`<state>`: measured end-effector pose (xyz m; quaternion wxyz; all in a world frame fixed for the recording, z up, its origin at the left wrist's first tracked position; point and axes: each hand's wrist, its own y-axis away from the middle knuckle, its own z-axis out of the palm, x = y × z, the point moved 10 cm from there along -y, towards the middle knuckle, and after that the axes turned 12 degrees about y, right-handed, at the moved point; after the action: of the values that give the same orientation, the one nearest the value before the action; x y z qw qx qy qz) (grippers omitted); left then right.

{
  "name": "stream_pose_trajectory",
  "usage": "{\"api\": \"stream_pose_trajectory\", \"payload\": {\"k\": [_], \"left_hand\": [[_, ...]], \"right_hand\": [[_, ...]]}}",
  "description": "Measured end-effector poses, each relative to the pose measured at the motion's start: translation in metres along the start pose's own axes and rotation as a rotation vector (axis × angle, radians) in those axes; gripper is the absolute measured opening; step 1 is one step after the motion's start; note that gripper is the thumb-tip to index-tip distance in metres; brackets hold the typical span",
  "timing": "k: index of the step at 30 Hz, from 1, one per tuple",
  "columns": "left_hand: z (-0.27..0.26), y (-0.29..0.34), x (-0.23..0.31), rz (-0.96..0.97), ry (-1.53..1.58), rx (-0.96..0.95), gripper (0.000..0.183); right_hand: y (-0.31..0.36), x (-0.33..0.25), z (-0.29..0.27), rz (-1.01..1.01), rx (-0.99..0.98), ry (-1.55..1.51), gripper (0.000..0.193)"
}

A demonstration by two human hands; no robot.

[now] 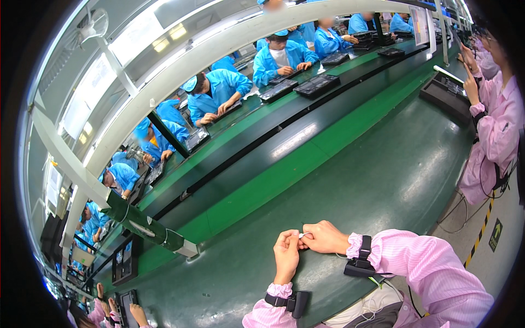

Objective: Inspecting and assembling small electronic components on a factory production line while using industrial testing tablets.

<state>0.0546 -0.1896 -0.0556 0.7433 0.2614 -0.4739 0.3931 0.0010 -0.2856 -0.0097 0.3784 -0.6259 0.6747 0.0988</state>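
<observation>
My left hand (286,255) and my right hand (324,237) meet at the near edge of the dark green workbench (383,175). Between their fingertips sits a tiny white piece (302,235), pinched by both hands; its shape is too small to tell. Both wrists carry black strapped devices (360,261), and both arms are in pink sleeves. A thin white cable runs from my right wrist down toward my lap.
A green conveyor belt (273,158) runs past the bench, with black flat devices (317,85) on its far side where people in blue coats work. A person in pink (495,126) stands at right over a black device (448,90). More pink-sleeved hands work at lower left.
</observation>
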Motion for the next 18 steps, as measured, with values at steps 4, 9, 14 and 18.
{"api": "stream_pose_trajectory", "payload": {"k": [4,9,14,18], "left_hand": [[0.0002,0.0003,0.0013,0.005,-0.013,0.003,0.015],[-0.0016,-0.0005,-0.0002,0.001,-0.015,0.002,0.015],[0.0007,0.0002,0.0006,0.002,-0.007,-0.002,0.015],[0.0012,0.0002,0.0011,0.009,-0.01,-0.006,0.015]], "right_hand": [[-0.0004,0.0008,0.0019,0.003,-0.009,0.002,0.019],[-0.0005,0.0004,0.0018,-0.002,-0.003,0.011,0.019],[-0.0002,0.0017,0.0016,-0.008,0.005,0.011,0.019],[0.0,0.0014,0.0008,0.003,0.004,0.001,0.019]]}}
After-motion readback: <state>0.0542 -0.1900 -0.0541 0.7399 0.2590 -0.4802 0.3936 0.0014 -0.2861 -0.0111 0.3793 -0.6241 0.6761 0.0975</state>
